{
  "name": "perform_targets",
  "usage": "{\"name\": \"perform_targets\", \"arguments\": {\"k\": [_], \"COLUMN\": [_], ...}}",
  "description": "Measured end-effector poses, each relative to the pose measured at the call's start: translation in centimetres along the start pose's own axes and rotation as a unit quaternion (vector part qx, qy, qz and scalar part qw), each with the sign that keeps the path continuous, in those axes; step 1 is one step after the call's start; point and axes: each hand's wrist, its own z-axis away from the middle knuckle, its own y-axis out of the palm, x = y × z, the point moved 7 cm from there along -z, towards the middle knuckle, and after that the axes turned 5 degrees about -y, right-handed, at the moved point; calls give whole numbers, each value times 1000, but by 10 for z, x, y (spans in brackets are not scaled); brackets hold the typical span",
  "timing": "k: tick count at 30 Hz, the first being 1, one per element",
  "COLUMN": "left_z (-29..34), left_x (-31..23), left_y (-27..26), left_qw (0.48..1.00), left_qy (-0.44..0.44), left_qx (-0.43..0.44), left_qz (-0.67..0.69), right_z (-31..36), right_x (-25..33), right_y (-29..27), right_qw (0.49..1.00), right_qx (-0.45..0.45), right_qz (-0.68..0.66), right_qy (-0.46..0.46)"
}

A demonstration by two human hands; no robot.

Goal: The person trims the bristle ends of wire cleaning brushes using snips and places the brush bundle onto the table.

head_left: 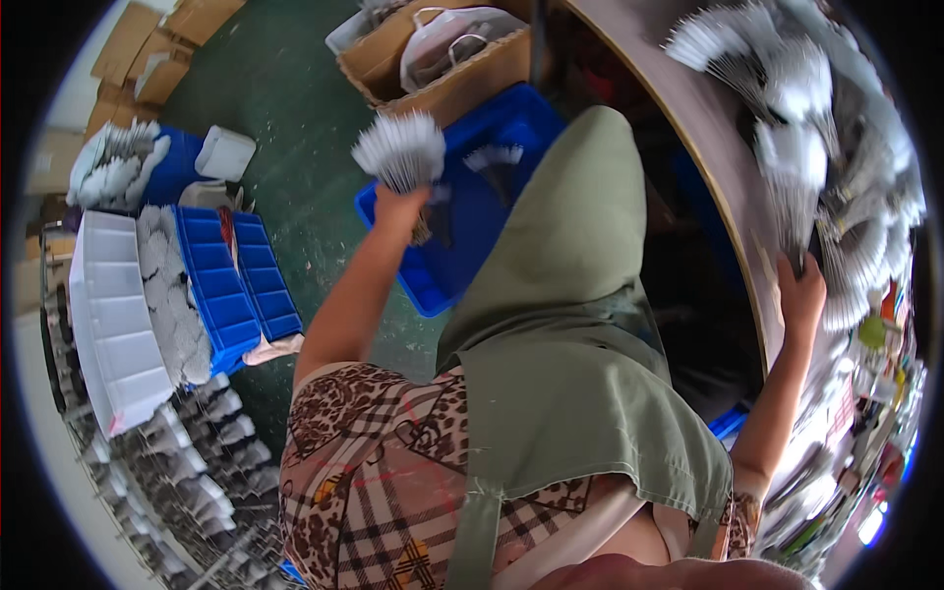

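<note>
White bundle (398,152), upper middle, is tight in the left hand (401,205); the right hand (803,290) squeezes another bundle (791,169), upper right.

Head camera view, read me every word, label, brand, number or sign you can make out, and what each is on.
None can be read.
Bundles with white tips in the hands: no lettering visible.
Cardboard box by the blue tray: nothing legible.
Small colourful items, right edge: any print is too small and blurred.
</note>
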Motion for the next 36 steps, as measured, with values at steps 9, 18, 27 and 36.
{"name": "perform_targets", "arguments": {"k": [9, 18, 27, 36], "left_z": [24, 102, 333, 332], "left_x": [181, -142, -196, -165], "left_y": [25, 145, 286, 317], "left_qw": [963, 952, 684, 712], "left_qy": [-212, 288, 41, -72], "left_qx": [-54, 98, 720, 689], "left_qz": [-157, -18, 106, 119], "right_z": [51, 73, 137, 157], "right_x": [6, 21, 69, 87], "right_y": [-12, -63, -59, 22], "right_qw": [956, 913, 790, 805], "right_qx": [55, 100, -39, 25], "right_qz": [-203, -248, -544, -552], "right_qy": [203, 307, 281, 216]}}
